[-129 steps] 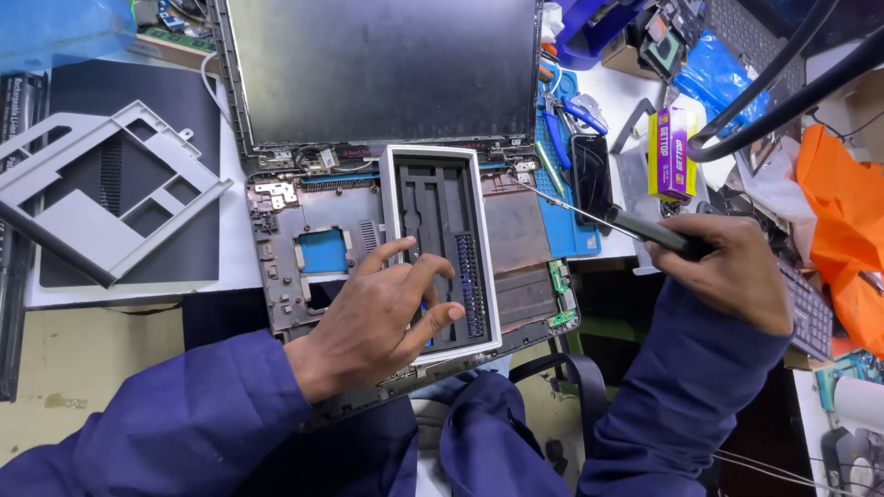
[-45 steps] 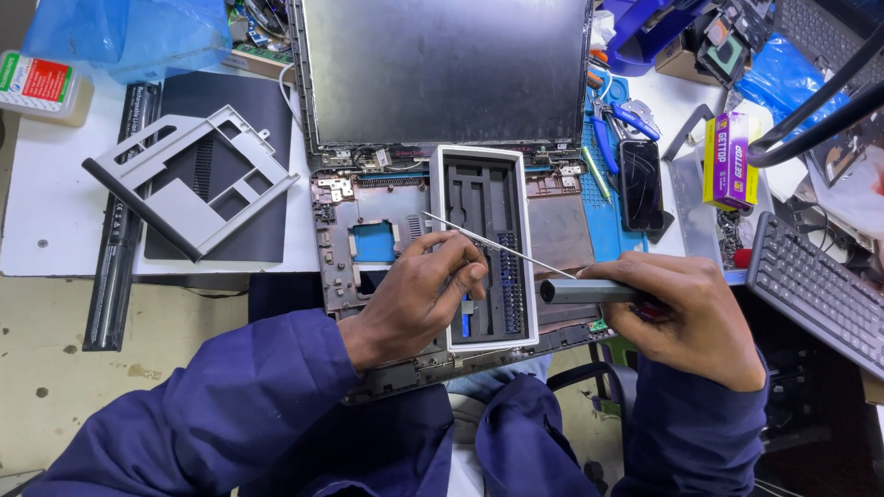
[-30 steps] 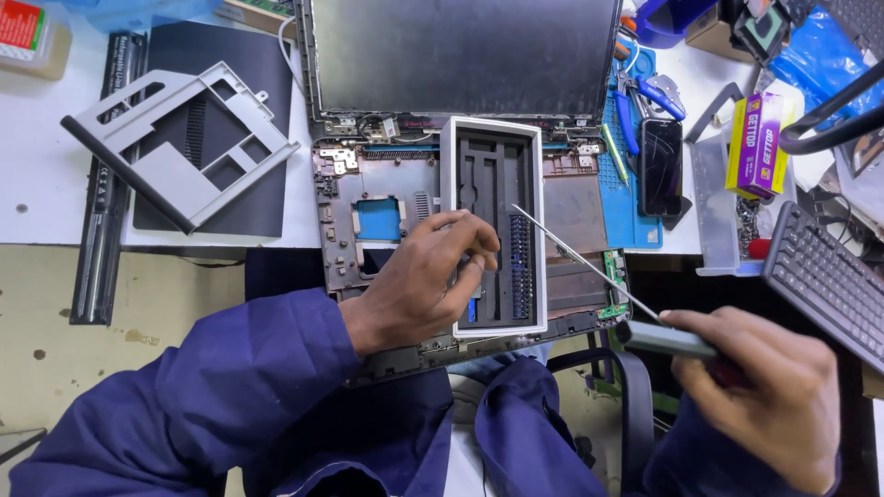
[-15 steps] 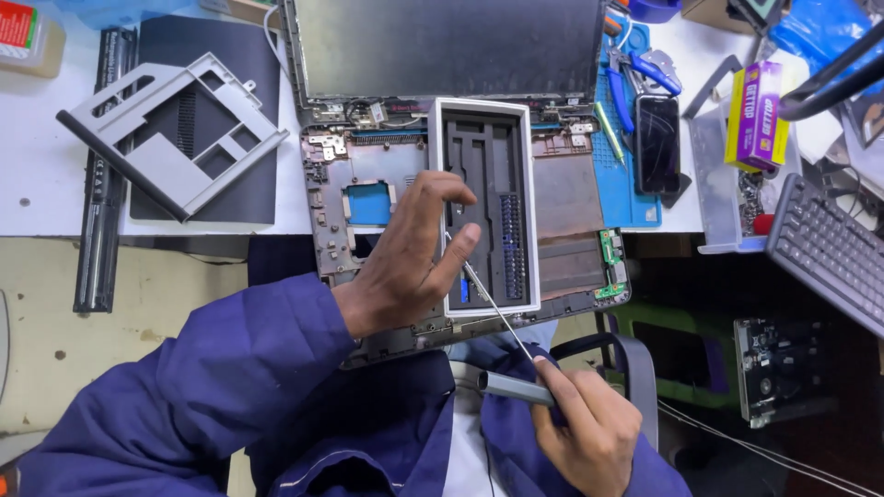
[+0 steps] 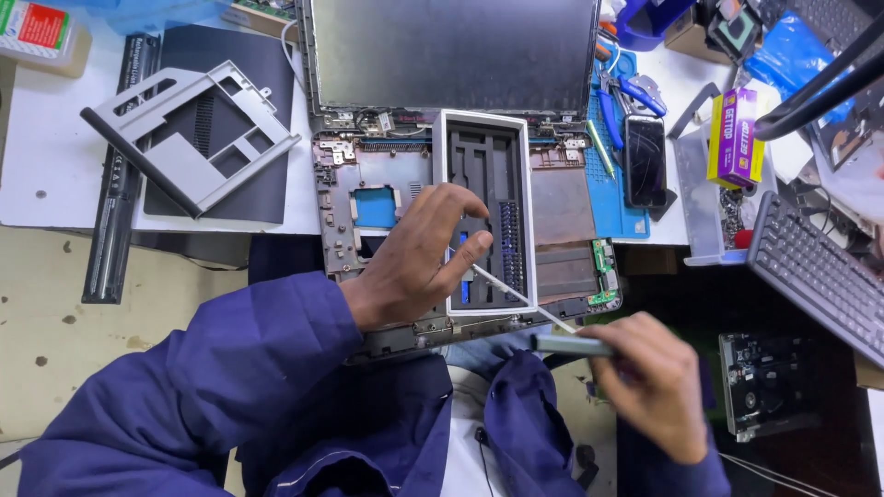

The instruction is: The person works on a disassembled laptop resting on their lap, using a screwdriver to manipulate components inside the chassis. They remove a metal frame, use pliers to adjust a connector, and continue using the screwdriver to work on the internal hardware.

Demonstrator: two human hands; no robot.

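Cluttered bench [image 5: 55, 175]: left hand [image 5: 419, 253] loosely steadies the bit tray [image 5: 486, 212], right hand [image 5: 649, 387] at 4 o'clock grips the screwdriver [image 5: 552, 333], whose tip could slip and scatter bits.

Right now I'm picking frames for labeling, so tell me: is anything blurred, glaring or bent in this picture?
Head view: the right hand and its screwdriver are motion-smeared; the left hand on the bit tray stays sharp; the laptop screen shows only faint, even sheen; edges at the frame corners bow slightly.

bit tray [image 5: 486, 147] on laptop chassis [image 5: 368, 175] — phone [image 5: 645, 161] right.
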